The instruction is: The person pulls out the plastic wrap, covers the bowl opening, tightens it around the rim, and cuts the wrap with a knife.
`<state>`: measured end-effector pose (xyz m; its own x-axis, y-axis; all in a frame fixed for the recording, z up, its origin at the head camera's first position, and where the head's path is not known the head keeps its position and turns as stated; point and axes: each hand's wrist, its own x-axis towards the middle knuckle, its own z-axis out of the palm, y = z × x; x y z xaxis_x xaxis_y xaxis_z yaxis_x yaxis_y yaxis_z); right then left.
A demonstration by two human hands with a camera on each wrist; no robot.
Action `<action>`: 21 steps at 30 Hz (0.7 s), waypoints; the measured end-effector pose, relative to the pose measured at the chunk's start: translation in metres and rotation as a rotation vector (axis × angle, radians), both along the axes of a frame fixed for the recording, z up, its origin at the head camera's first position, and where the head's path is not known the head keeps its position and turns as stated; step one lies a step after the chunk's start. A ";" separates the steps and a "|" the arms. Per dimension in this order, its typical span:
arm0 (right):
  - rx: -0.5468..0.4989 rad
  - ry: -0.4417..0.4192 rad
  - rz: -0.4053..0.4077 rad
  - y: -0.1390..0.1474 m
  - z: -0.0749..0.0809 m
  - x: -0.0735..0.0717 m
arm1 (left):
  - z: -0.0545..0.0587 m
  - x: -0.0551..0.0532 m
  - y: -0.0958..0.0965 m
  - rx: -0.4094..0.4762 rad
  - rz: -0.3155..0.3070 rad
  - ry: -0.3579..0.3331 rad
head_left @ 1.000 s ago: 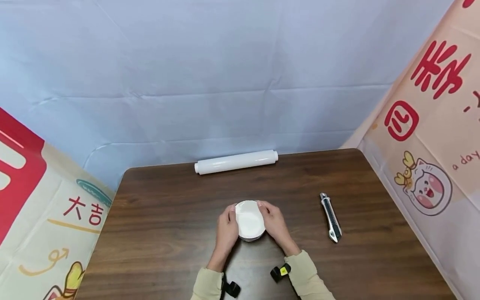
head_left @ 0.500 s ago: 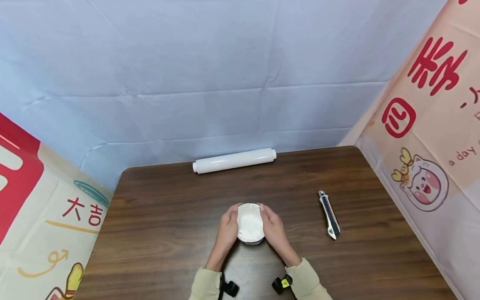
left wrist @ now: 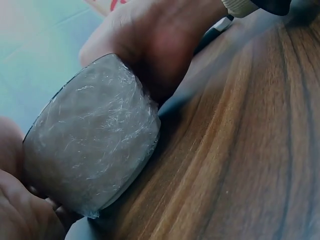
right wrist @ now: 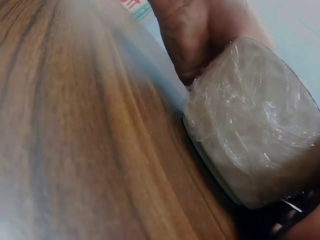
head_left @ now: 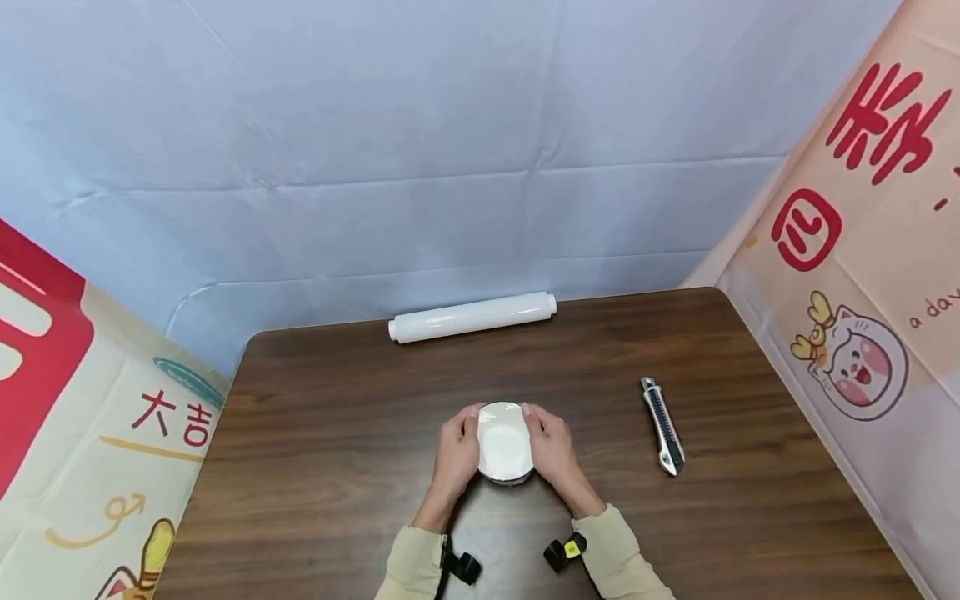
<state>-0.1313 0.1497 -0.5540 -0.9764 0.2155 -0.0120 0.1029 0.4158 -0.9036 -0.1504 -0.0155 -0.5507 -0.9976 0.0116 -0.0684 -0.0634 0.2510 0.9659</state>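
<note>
A round white bowl (head_left: 506, 443) with a thin dark rim is at the middle of the table's near half, in the head view. Wrinkled cling film (left wrist: 95, 125) covers its side. My left hand (head_left: 456, 454) grips the bowl from the left, thumb up by the rim and fingers round the side. From the opposite side my right hand (head_left: 553, 450) holds it the same way. Both wrist views show the film-wrapped side close up, low over the wood; in the right wrist view the bowl (right wrist: 255, 125) tapers toward its base. Most of the fingers are hidden behind it.
A white roll of cling film (head_left: 472, 317) lies along the far edge of the brown wooden table (head_left: 315, 417). To the right of my hands rests a utility knife (head_left: 663, 427). Pale cloth (head_left: 375, 133) hangs behind, with printed sheets at both sides.
The bowl, held in both hands, has come slightly nearer the body compared with one second ago. The roll and the knife stay where they were; the head view shifts a little.
</note>
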 end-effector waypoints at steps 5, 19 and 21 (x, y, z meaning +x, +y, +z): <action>0.006 -0.018 -0.020 0.000 0.000 0.000 | 0.000 0.000 0.002 -0.004 0.029 0.004; -0.520 -0.093 0.090 0.032 0.014 -0.012 | 0.005 -0.010 -0.023 0.112 0.051 0.022; -0.486 -0.044 0.056 0.044 0.019 -0.014 | 0.013 -0.016 -0.033 0.066 0.064 0.083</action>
<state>-0.1451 0.1940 -0.5348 -0.9826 0.1225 -0.1397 0.1349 -0.0467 -0.9898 -0.1664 -0.0484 -0.5381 -0.9987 -0.0500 0.0136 0.0042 0.1843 0.9829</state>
